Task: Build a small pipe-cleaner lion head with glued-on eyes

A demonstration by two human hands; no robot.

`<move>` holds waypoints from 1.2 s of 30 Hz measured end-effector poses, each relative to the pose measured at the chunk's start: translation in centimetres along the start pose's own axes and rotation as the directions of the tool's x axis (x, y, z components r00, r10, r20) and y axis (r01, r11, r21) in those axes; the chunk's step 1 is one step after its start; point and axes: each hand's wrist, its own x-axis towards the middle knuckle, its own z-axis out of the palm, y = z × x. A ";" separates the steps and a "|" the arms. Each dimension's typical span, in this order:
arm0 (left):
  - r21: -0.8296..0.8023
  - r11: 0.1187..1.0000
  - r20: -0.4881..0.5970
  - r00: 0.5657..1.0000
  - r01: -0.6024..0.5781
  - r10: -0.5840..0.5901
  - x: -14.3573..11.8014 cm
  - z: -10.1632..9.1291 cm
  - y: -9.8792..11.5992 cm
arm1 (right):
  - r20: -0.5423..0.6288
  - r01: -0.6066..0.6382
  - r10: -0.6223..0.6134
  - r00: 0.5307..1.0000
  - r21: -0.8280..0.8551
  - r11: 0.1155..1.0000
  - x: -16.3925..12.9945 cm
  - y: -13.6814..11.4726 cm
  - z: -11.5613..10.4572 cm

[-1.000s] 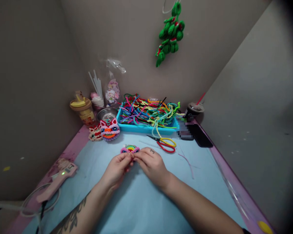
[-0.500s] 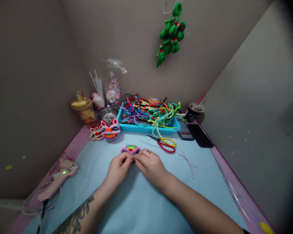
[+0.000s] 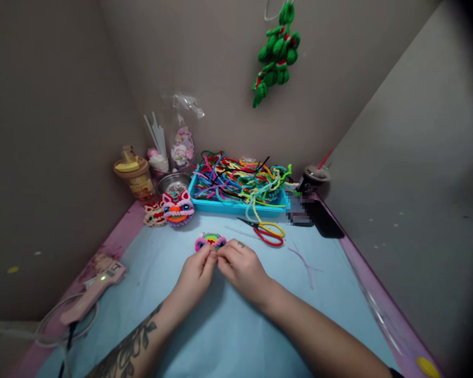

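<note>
The small round rainbow-coloured piece of fuzzy craft wire with pink tufts at its two ends (image 3: 211,241) lies on the pale blue counter (image 3: 228,325), touching the fingertips of both hands at their far side. The left hand (image 3: 195,275) and right hand (image 3: 242,268) meet there, fingers bunched together in a pinching grip at the piece's near edge; whether a loose strand sits between the fingertips is too small to tell.

Well to the left of the grip, near the counter's edge, lies a pink glue gun with a lit green lamp (image 3: 92,291), its cord looping toward the near corner. Beyond the grip and to its left stand a yellow-lidded cup (image 3: 132,176), a round metal bowl (image 3: 172,182), and two fluffy animal-face figures of craft wire (image 3: 171,210), the pink-eared one just beside a smaller pale one. Straight beyond the grip sits a blue plastic tray (image 3: 236,206) heaped with many-coloured fuzzy wires (image 3: 240,178). High above it a green ornament of bunched fuzzy wire (image 3: 276,55) hangs on the wall. Just right of the grip and a little farther out lie scissors with red and yellow loop handles (image 3: 266,231). Farther right rest a thin lilac wire strand (image 3: 305,265), a black phone (image 3: 324,219) and a dark lidded cup with a red straw (image 3: 313,178).
</note>
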 end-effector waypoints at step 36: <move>-0.300 0.950 -0.058 0.992 0.089 -0.111 0.5 -0.4 0.2 | -0.225 -0.600 0.603 0.766 0.089 0.795 2.0 8.4 -2.8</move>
